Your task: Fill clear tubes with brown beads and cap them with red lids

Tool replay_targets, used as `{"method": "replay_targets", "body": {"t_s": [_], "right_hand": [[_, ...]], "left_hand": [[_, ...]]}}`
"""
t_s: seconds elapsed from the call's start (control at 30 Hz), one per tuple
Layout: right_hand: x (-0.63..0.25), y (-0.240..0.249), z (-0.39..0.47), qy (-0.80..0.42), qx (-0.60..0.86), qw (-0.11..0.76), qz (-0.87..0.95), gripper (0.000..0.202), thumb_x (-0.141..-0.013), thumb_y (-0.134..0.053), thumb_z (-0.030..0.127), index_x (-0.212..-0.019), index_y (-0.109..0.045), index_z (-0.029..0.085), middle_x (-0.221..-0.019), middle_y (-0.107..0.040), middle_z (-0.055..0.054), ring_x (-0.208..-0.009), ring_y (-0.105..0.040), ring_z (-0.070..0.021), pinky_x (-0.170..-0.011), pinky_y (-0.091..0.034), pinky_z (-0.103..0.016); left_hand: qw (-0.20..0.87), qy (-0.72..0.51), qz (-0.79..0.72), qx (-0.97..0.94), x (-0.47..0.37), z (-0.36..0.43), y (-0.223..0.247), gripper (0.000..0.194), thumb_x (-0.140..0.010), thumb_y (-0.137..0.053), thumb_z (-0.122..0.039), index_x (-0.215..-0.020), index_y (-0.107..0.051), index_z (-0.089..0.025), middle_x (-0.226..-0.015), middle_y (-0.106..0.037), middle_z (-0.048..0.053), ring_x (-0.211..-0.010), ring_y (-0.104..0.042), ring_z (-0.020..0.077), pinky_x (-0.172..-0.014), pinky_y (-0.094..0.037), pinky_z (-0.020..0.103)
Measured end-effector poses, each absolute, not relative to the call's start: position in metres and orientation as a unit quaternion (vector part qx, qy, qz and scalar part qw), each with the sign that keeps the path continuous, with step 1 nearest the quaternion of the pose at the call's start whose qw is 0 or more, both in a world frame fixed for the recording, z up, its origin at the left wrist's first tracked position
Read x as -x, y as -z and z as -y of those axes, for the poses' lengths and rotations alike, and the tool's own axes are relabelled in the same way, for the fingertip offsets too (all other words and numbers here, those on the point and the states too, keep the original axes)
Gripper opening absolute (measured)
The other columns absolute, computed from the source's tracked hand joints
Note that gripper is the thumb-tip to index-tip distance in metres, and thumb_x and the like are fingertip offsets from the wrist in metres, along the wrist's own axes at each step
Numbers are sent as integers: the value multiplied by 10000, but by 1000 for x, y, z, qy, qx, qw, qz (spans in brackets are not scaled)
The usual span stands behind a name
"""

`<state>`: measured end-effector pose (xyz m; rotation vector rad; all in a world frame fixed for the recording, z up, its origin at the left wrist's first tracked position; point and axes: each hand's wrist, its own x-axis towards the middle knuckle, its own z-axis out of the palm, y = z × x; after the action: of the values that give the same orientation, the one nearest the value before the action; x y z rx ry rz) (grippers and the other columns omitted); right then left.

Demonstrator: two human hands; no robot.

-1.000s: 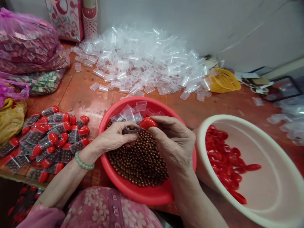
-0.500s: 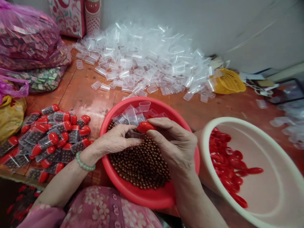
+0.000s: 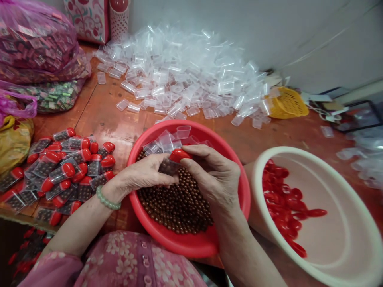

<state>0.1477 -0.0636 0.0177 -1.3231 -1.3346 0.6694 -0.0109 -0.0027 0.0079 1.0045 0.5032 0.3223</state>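
Note:
Above a red basin (image 3: pixel 191 252) of brown beads (image 3: pixel 176 203), my left hand (image 3: pixel 146 171) grips a clear container (image 3: pixel 168 166) between thumb and fingers. My right hand (image 3: pixel 214 171) pinches a red cap (image 3: pixel 179 155) at the container's upper right end. Cap and container touch; how far the cap sits on is hard to tell. Clear empty sleeves (image 3: pixel 166 141) lie on the beads at the back of the basin. Left of it is a heap of bead-filled containers with red caps (image 3: pixel 64 171). A cream tub (image 3: pixel 350 235) at the right holds loose red caps (image 3: pixel 281 195).
A large pile of clear sleeves (image 3: pixel 185 75) covers the table's back. Purple bags (image 3: pixel 36 44) and a yellow bag (image 3: pixel 14 139) stand at the left, a yellow basket (image 3: pixel 289 103) at the back right. More capped containers (image 3: pixel 28 251) lie below the table edge.
The red cap and the container now sit closer together and more in line. Both hands have shifted slightly left in the view, with the right fingers still on the cap.

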Motion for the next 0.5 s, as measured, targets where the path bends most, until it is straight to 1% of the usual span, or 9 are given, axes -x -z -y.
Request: {"method": "replay_targets", "body": {"t_s": [0.1,0.17,0.27,0.37,0.43,0.5], "right_hand": [[-150,-17,64,-289,565,549,544,216,-816,-706,193,-1012,-720,283,-940,-724,1,-862,-672,-143,-798,-543,-294],[-152,-17,64,-291,569,553,534,213,-815,-707,197,-1010,-719,283,-940,-728,5,-860,-673,-137,-796,-543,-285],[-153,-18,64,-290,582,550,524,196,-812,-710,222,-1002,-716,268,-925,-733,0,-842,-678,-144,-774,-552,-288],[-153,-19,64,-293,588,544,522,187,-813,-705,241,-1000,-713,257,-932,-732,-9,-839,-682,-152,-771,-558,-298],[-152,-20,64,-298,583,548,520,182,-812,-703,234,-991,-716,257,-931,-731,-6,-833,-682,-148,-764,-558,-291],[-151,-21,63,-299,579,553,519,177,-806,-704,218,-977,-720,260,-906,-731,0,-803,-678,-137,-735,-557,-274]], "left_hand": [[858,-140,-208,-448,14,-1,-8,362,-668,-645,-103,-1019,-567,-144,-821,-641,1,-646,-579,79,-572,-419,202],[880,-129,-183,-419,15,-4,-5,388,-649,-620,-107,-1029,-553,-145,-874,-664,29,-665,-622,96,-555,-449,193],[909,-107,-154,-373,16,-7,2,413,-624,-585,-108,-1034,-548,-137,-949,-688,76,-735,-677,140,-600,-529,216],[923,-94,-141,-345,15,-7,7,453,-611,-569,-87,-1060,-543,-134,-979,-698,93,-785,-701,169,-629,-568,237],[925,-95,-137,-341,15,-7,7,449,-619,-580,-83,-1064,-547,-133,-980,-697,94,-790,-702,170,-630,-576,237],[920,-98,-144,-350,15,-6,5,389,-660,-613,-100,-1043,-559,-130,-969,-687,87,-773,-696,157,-626,-574,227]]}}
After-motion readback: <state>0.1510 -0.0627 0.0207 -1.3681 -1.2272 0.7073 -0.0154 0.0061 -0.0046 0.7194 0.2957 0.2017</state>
